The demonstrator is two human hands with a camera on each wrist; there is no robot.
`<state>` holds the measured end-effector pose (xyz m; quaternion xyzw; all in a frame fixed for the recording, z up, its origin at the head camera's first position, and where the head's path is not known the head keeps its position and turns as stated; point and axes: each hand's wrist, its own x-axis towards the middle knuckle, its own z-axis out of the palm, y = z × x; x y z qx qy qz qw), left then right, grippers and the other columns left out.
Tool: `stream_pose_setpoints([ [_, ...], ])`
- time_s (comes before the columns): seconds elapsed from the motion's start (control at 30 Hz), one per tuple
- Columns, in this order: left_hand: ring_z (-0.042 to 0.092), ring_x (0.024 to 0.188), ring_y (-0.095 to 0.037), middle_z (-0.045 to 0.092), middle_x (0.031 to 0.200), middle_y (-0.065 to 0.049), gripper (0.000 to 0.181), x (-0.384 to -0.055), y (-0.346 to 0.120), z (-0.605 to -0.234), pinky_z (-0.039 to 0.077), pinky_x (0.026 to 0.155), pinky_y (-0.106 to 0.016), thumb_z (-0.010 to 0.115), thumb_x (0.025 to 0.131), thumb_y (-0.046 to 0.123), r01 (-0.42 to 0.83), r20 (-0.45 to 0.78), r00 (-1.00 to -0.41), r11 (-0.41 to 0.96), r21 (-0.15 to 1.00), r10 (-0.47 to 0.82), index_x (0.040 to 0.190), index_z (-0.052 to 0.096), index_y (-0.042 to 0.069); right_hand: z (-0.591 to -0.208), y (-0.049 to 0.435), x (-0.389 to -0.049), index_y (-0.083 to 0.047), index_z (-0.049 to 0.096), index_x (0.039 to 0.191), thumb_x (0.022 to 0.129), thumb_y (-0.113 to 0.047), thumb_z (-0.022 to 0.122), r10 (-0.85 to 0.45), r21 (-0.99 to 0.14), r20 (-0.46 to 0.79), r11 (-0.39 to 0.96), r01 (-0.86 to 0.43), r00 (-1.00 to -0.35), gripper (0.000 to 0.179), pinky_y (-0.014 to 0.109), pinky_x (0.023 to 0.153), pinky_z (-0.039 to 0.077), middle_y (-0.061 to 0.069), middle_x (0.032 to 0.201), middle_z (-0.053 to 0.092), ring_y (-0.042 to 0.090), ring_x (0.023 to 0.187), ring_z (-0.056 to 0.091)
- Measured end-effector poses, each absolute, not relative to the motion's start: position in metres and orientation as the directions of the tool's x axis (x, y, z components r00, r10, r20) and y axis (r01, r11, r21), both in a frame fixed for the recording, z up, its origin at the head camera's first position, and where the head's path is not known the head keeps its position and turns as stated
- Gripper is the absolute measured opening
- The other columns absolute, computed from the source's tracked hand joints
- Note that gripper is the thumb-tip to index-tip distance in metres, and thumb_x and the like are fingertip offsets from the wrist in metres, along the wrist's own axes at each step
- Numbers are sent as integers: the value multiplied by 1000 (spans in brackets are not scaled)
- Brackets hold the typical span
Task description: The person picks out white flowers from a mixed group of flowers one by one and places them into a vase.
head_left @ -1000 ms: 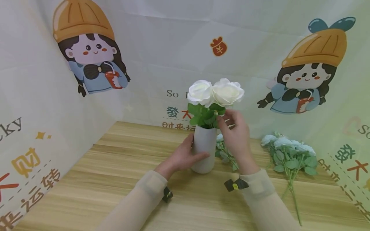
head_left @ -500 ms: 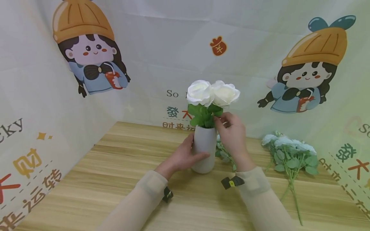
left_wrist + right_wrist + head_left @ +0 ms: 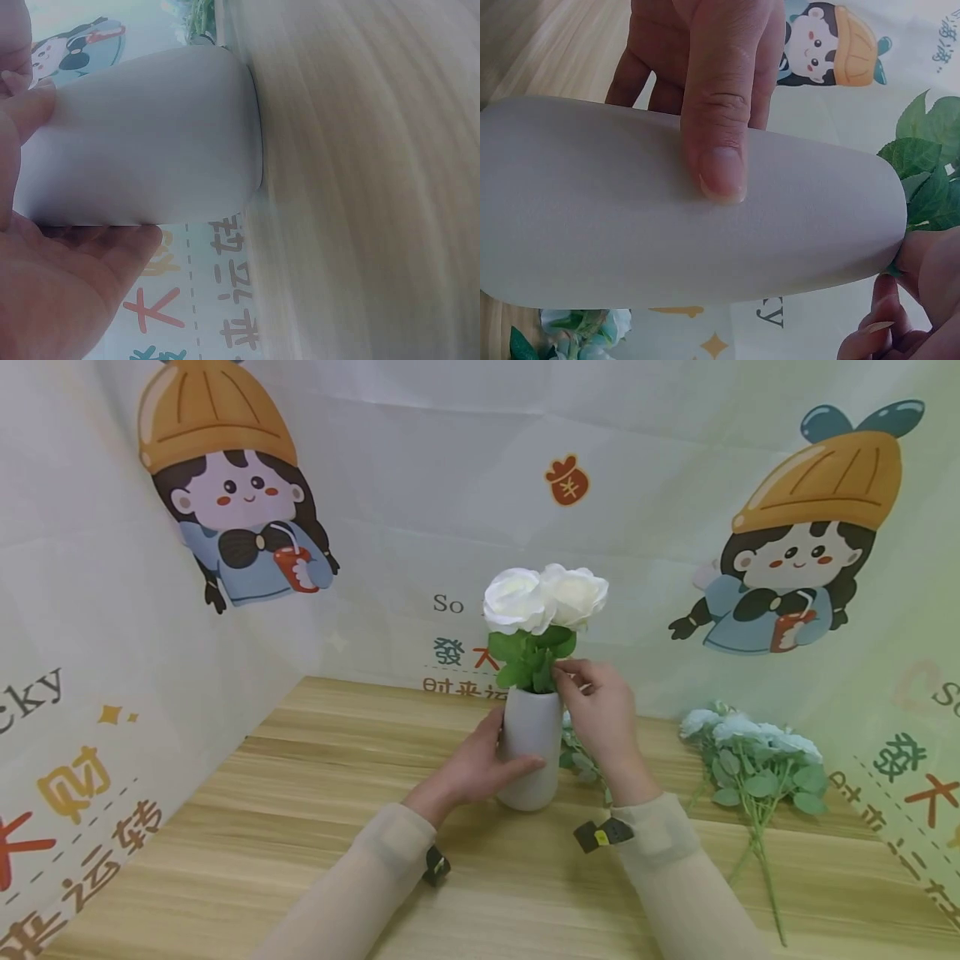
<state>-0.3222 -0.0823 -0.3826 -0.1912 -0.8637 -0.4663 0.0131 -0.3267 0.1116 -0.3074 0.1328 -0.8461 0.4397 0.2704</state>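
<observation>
Now the left hand (image 3: 472,767) grips the vase (image 3: 532,735), upright on the bench (image 3: 322,843); the right hand (image 3: 606,718) pinches greenery (image 3: 531,662) at the rim (image 3: 901,217), below two white roses (image 3: 517,600). Blue flowers (image 3: 759,735) lie to the right.

We've got one plain off-white vase (image 3: 534,727), matte, upright on the worktop (image 3: 510,902), left hand (image 3: 468,768) around its side. Two white roses (image 3: 517,600) stand in it, blooms open, side by side, overlapping in head view. Green leaves (image 3: 510,652) sit just above the rim. Right hand (image 3: 602,714) pinches greenery there; stem or leaf, we can't tell.
</observation>
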Motion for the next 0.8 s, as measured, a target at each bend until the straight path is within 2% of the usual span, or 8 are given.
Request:
stream_pose_setpoints([
  [0.27,55,149,-41,47,166,-24,97,-323,-83,-382,50,122,-60,79,101,42,357,209,-919,484,799,334,171,24,5,-308,112,-328,-4,82,124,108,-21,65,-40,-653,577,576,-491,-816,29,35,78,50,19,104,71,31,97,63],
  [0.53,55,148,-41,47,166,-26,97,-320,-84,-379,51,122,-60,80,101,42,347,208,-924,477,807,321,171,25,3,-305,114,-326,-4,79,125,109,-26,64,-32,-700,539,540,-468,-842,31,35,76,50,16,105,66,28,93,60],
  [0.8,55,149,-41,47,167,-25,97,-319,-83,-380,49,123,-60,80,101,42,327,193,-932,481,813,308,171,25,5,-305,122,-321,-9,77,130,111,-33,62,-27,-712,525,534,-456,-851,35,35,78,53,15,116,70,25,90,63],
])
